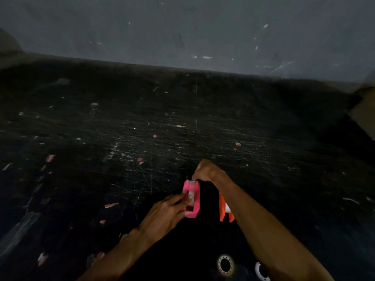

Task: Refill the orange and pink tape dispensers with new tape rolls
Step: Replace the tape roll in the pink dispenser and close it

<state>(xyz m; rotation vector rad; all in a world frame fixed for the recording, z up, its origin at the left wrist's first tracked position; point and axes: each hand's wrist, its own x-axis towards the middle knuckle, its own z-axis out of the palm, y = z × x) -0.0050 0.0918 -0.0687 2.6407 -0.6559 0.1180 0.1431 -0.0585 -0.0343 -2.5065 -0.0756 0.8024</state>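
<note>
While both hands work low at the near edge of the dark, scratched tabletop (142,122), the pink tape dispenser (192,198) lies lengthwise between them, its cutter end pointing away from the person. The left hand (166,213) holds the dispenser's near left side, its grip closed around the pink body with the fingertips (182,197) reaching into the open middle, where a pale tape roll seems to sit, though blur makes that hard to confirm. The right hand (207,171) is at the far cutter end, fingers pinched together there; whether they hold a strip of tape or only press on the edge cannot be told. Just to the right of the pink one, the orange tape dispenser (224,209) rests on the tabletop, partly hidden under the right forearm, with something white showing inside it. Nearer the person, two rings lie on the surface: a tape roll (225,264) with a pale rim, and beside it a white roll (260,270), partly covered by the arm. Small pink and white scraps (111,205) are scattered across the tabletop.
</note>
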